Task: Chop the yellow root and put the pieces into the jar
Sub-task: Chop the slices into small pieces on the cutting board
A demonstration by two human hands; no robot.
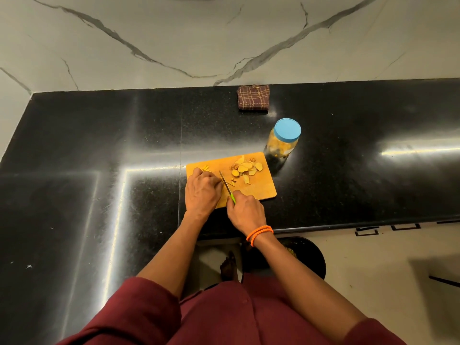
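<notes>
**Mid-chop, lid still on the jar**

Nearest to me, my right hand (245, 210) has its fingers wrapped around the green handle of the knife (227, 186), whose blade angles up and left across the cutting board (258, 190). Just beside it, my left hand (202, 192) lies knuckles-up on the board's left part, fingers curled down over what I take to be the piece of yellow root being cut; the piece itself is hidden under the hand, so I can't say how much of it is left. A small yellow chunk (205, 167) pokes out just past the fingertips.

Farther across the board, toward its far right corner, lies a loose heap of cut slices (245, 168), with a few slivers near the blade. I judge the chopping well along but not finished, and none of this heap has been transferred yet.

Beyond the board's far right corner, close to it on the black counter (99, 145), stands the jar (282, 143). Its blue lid (287, 129) is on. Through the clear wall I see yellow-orange contents filling a good part of it. The lid has to come off before the heap goes in.

At the back, by the wall, sits a folded checked cloth (253, 97).
</notes>
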